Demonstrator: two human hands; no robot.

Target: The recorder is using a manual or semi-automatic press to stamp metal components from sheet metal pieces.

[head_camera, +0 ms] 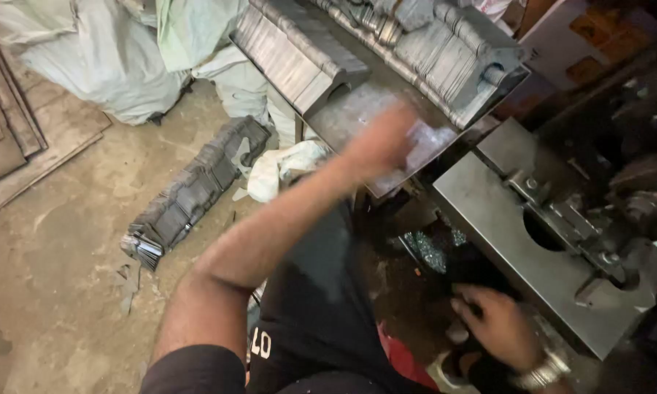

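Metal sheet (430, 138) is gripped by blurred left hand (379, 142) fingers; right hand (496, 325) fingers curl, grip unclear.

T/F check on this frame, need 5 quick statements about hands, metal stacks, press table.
1. The left hand reaches up to the metal tray, blurred, at a thin pale piece. True.
2. The right hand is raised above the press table. False: it is low, below the table's front edge.
3. The press table has a round hole in its top. True.
4. A bundle of stacked metal pieces lies on the floor. True.
5. The right wrist is bare. False: it wears a metal watch.
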